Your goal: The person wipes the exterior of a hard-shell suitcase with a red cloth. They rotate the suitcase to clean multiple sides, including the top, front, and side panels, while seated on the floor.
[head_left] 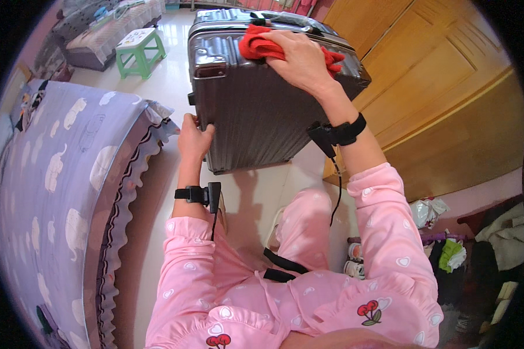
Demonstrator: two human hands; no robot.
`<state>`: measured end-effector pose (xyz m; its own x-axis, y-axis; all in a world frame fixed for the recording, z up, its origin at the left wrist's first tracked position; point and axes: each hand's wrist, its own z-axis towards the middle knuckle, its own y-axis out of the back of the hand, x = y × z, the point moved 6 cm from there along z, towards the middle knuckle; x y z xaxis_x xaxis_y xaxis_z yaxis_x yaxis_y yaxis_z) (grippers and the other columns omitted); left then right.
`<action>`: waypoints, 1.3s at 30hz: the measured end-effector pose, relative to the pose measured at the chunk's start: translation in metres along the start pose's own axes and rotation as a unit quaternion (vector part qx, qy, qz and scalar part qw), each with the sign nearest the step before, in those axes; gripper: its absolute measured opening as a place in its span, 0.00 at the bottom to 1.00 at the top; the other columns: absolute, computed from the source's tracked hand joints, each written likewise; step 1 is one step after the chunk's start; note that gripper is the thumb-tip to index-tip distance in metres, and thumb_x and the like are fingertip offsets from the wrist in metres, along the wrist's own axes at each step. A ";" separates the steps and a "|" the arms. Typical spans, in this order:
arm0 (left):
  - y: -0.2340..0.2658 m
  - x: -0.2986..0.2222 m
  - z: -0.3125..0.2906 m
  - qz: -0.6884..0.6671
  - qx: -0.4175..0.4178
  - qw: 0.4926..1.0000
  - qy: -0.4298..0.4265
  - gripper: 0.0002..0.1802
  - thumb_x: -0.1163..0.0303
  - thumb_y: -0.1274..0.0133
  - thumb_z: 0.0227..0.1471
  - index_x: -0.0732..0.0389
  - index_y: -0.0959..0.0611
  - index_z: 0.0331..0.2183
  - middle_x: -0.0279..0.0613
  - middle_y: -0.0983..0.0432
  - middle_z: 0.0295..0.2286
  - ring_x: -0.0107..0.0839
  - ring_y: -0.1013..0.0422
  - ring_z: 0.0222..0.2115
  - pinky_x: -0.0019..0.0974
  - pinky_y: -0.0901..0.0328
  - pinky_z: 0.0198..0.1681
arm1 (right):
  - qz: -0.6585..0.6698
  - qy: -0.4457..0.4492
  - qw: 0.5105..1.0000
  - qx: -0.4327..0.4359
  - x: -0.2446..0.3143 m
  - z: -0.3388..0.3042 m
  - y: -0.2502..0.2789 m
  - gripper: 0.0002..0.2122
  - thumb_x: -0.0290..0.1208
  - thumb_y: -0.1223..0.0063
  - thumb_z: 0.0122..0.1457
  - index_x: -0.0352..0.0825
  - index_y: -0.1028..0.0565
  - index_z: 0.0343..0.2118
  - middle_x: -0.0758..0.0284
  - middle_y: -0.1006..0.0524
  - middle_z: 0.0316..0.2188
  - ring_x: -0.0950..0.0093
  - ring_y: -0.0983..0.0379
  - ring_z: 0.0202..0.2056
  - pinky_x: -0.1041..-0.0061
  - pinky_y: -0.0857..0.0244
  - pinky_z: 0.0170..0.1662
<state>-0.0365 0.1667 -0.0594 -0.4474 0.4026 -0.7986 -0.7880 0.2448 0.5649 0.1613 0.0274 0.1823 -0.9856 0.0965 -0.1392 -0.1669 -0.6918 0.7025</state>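
Observation:
A dark, ribbed hard-shell suitcase [256,116] stands upright on the floor in front of me. Over its top edge my right hand [300,58] presses a bunched red cloth [256,45], with the fingers closed around it. The cloth also shows on the far side of that hand. Lower down, my left hand [195,135] grips the suitcase's left edge; the thumb lies on the near face, and the other fingers are partly hidden behind the edge. A handle [291,22] runs along the suitcase's top.
A bed with a lilac elephant-print cover [58,163] lies on my left. Beyond it stand a green and white stool [140,52] and a cushioned seat [113,32]. Wooden wardrobe doors [436,70] rise close by on the right. Clothes [451,256] and shoes [355,262] lie at lower right.

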 end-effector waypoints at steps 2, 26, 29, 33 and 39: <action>0.000 -0.007 -0.007 0.001 0.010 1.000 -0.013 0.24 0.59 0.37 0.46 0.64 0.25 0.39 0.56 0.19 0.36 0.57 0.22 0.39 0.52 0.30 0.42 | 0.012 0.023 1.000 0.001 0.027 0.014 -0.011 0.23 0.43 0.38 0.53 0.48 0.22 0.53 0.65 0.19 0.50 0.59 0.23 0.50 0.53 0.30 0.53; -0.031 -0.058 -0.049 0.026 0.125 0.991 -0.048 0.24 0.56 0.34 0.46 0.61 0.25 0.38 0.50 0.18 0.31 0.55 0.21 0.36 0.53 0.28 0.39 | 0.002 -0.047 0.998 0.050 0.023 0.039 -0.021 0.22 0.40 0.42 0.61 0.42 0.26 0.58 0.56 0.21 0.48 0.54 0.24 0.50 0.57 0.29 0.53; -0.026 -0.050 -0.041 -0.091 0.106 0.990 0.024 0.23 0.60 0.37 0.48 0.62 0.24 0.43 0.46 0.20 0.36 0.44 0.22 0.36 0.44 0.29 0.41 | 0.017 -0.029 0.996 0.082 0.022 0.032 -0.019 0.23 0.48 0.46 0.64 0.44 0.25 0.59 0.62 0.21 0.52 0.58 0.24 0.52 0.60 0.29 0.53; -0.025 -0.053 -0.033 -0.373 0.035 0.927 -0.001 0.29 0.66 0.38 0.49 0.65 0.24 0.52 0.49 0.23 0.45 0.43 0.23 0.41 0.46 0.31 0.50 | 0.065 -0.018 0.994 0.088 0.021 0.028 -0.014 0.22 0.44 0.43 0.62 0.44 0.24 0.57 0.59 0.20 0.50 0.57 0.24 0.51 0.59 0.29 0.53; -0.034 -0.071 -0.040 -0.305 -0.038 0.947 -0.094 0.44 0.61 0.32 0.46 0.66 0.32 0.61 0.58 0.31 0.56 0.49 0.34 0.58 0.46 0.39 0.62 | 0.047 0.064 0.997 0.023 0.035 0.018 -0.006 0.20 0.48 0.41 0.62 0.44 0.21 0.54 0.70 0.20 0.53 0.64 0.24 0.53 0.65 0.29 0.54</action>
<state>0.0048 0.0950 -0.0304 0.1791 0.3592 -0.9159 -0.9071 0.4207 -0.0124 0.1274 0.0482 0.1859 -0.9858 -0.0611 -0.1566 -0.0780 -0.6591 0.7480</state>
